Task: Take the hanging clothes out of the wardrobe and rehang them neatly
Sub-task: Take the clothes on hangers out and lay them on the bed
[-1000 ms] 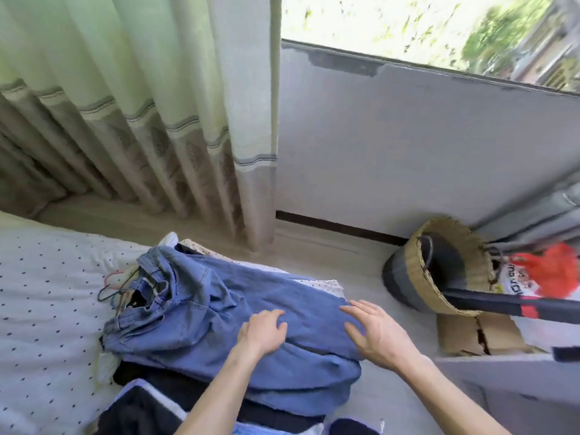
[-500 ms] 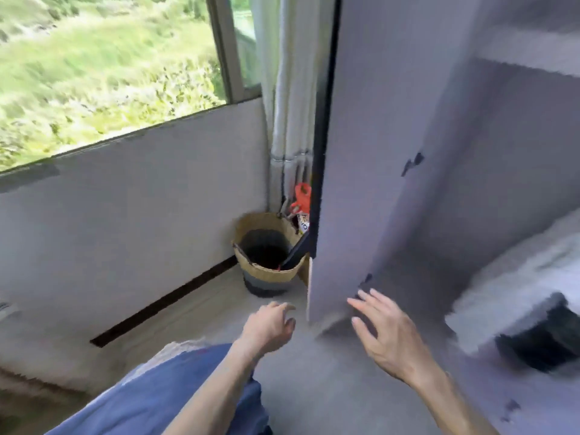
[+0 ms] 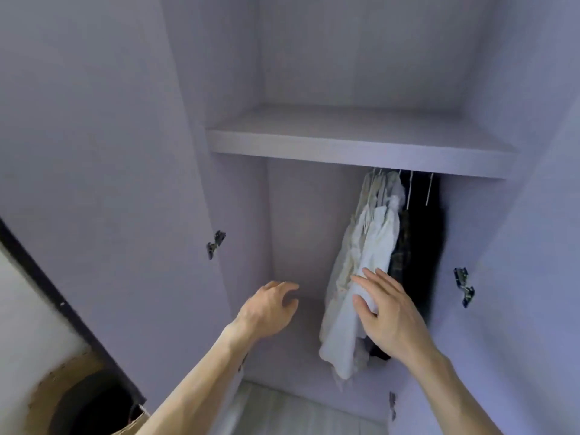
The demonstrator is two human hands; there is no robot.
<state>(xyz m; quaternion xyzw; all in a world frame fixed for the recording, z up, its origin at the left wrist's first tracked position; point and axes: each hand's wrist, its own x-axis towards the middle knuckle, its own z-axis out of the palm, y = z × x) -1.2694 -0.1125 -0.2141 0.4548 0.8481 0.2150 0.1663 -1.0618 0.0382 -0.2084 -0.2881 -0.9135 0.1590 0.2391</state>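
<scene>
No readable text, label, number or sign shows on the pale lilac wardrobe (image 3: 354,146) or its white and dark hanging clothes (image 3: 372,243).

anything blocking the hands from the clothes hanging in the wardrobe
Nothing visible. The wardrobe stands open, the right hand is directly in front of the white clothes, and the left hand has bare space between it and them. The dark clothes hang to the right of the white ones.

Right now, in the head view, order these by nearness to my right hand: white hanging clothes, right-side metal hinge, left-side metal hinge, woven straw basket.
From the right hand:
1. white hanging clothes, right beside it.
2. right-side metal hinge, just right.
3. left-side metal hinge, farther left.
4. woven straw basket, bottom left.
</scene>
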